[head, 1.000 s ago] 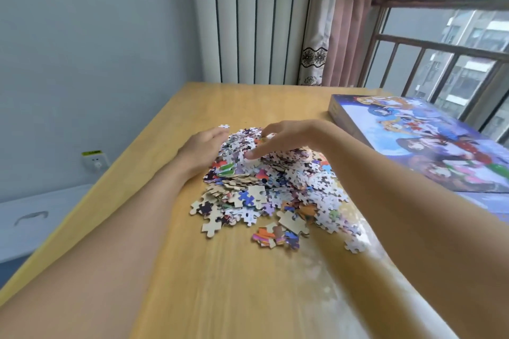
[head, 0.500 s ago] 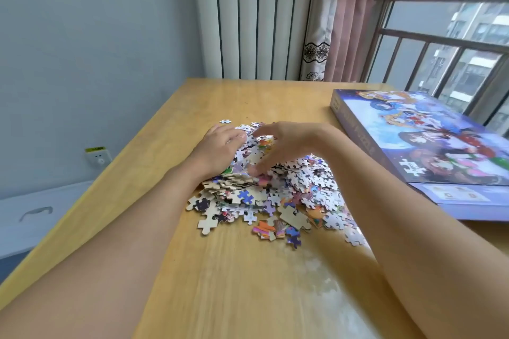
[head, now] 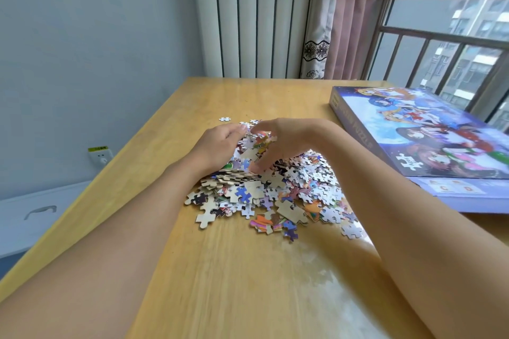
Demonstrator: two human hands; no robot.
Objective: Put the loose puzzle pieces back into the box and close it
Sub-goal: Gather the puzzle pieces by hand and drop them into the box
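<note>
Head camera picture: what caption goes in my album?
Both hands, left and right, scoop puzzle pieces beside the box.

Wooden table [head: 248, 283] bearing puzzle piece pile [head: 275, 192]; closed puzzle box [head: 429, 140] lying right of pile.

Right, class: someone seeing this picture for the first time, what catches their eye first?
The heap of colourful puzzle pieces in the middle of the wooden table, with the left hand and right hand cupped around its far side. Next, the bright illustrated puzzle box, lying flat to the right by the window.
</note>
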